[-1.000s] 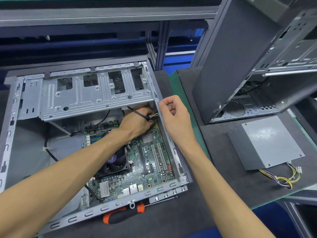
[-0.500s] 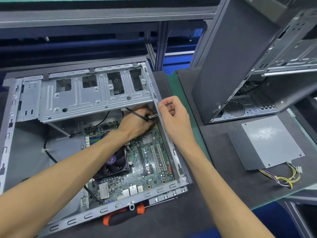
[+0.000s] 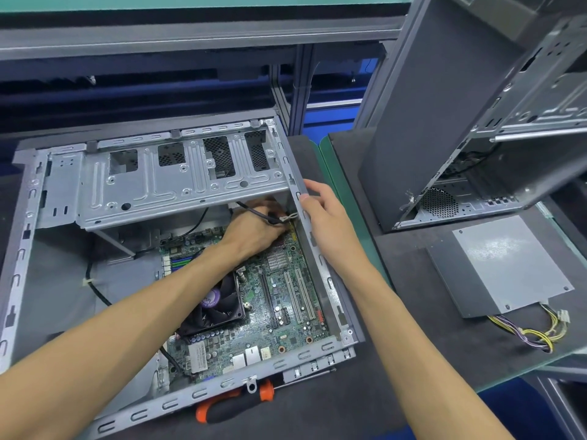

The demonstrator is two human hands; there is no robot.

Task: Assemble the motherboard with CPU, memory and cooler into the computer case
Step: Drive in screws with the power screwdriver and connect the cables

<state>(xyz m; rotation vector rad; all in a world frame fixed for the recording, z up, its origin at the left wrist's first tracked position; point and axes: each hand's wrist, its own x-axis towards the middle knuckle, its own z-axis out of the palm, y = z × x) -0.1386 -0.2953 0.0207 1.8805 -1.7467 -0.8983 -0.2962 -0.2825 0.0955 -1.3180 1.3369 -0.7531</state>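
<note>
An open grey computer case (image 3: 28, 236) lies flat on the bench. Inside it sits the green motherboard (image 3: 286, 315) with a black cooler fan (image 3: 219, 308) and blue-green memory sticks (image 3: 181, 263). My left hand (image 3: 254, 230) reaches under the drive cage (image 3: 178, 182) to the board's far right corner and pinches a thin black cable (image 3: 257, 212) with a small connector end. Its fingertips are partly hidden. My right hand (image 3: 327, 217) rests on the case's right rim, fingers laid over the edge.
An orange-and-black screwdriver (image 3: 235, 404) lies against the case's front edge. To the right stands a second, upright case (image 3: 444, 122), with a grey power supply (image 3: 505, 265) and its coloured wires (image 3: 536, 331) lying in front of it.
My right hand has slid a little up the case rim and its fingers have straightened over the edge. My left hand stays at the cable in the board's far corner.
</note>
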